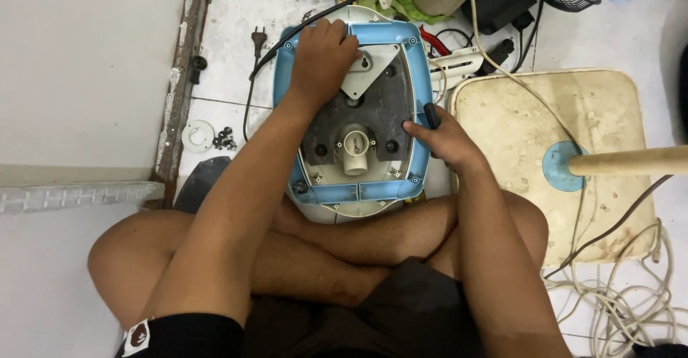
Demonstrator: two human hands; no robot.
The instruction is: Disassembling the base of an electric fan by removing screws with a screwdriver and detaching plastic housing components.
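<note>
Left hand (322,53) presses flat on the upturned blue fan base (352,107) steadying it on the floor; right hand (441,139) grips a black-handled screwdriver (431,116) at its edge

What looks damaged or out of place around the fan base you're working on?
The second fan base on the right is badly stained yellow-brown. Small dark screws lie loose on the floor tiles beside a white ring. A tangle of white cord sprawls at lower right. The blue-rimmed base under both hands lies open, showing its dark inner plate.
</note>
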